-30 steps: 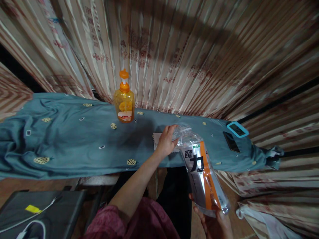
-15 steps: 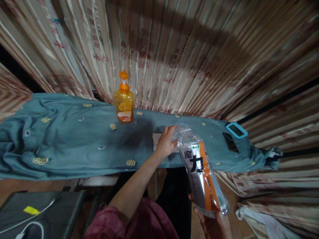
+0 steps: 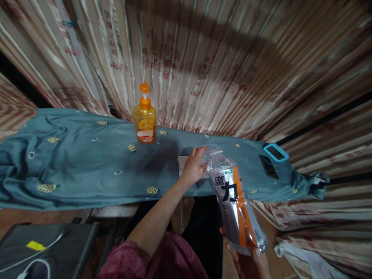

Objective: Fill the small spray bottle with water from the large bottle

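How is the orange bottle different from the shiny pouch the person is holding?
The bottle stands upright on the blue cloth, untouched; the pouch is tilted, held by the right hand at its base and the left hand at its top. The bottle is see-through orange with a pump; the pouch is silvery with an orange stripe. Both have orange on them.

Dim, warm indoor light falls from above and behind the camera, throwing a broad dark shadow band across the striped curtain (image 3: 221,62) and a softer one on the blue cloth (image 3: 72,162). The wide lens bends the curtain's stripes outward toward the blurred edges. Glare streaks the clear refill pouch (image 3: 235,205).
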### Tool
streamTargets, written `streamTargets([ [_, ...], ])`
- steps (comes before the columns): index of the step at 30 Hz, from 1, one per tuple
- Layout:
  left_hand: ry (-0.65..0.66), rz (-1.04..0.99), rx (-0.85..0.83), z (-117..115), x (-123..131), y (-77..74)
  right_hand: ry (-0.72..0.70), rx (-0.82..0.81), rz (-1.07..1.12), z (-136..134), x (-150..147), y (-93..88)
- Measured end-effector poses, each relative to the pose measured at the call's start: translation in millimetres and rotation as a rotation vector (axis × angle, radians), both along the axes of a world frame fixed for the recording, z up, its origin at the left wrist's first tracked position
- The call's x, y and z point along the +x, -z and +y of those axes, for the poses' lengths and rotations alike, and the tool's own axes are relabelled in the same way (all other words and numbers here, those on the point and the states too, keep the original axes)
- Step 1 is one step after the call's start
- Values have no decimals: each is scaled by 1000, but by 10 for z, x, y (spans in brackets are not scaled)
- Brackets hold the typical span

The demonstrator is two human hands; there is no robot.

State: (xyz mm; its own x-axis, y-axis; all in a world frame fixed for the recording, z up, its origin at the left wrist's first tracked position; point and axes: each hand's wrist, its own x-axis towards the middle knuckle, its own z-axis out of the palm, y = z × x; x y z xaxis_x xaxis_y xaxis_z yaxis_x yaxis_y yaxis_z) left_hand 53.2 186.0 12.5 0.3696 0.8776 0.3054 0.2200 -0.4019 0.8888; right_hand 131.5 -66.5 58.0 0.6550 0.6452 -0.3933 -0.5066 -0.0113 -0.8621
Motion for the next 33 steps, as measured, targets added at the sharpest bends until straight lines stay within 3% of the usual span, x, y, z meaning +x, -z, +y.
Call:
streamTargets([
  [20, 2, -30, 26, 21, 13, 52, -15, 9, 5, -24, 4, 10],
  [33, 8, -13, 13, 4, -7, 2, -44, 18, -13, -34, 9, 17],
])
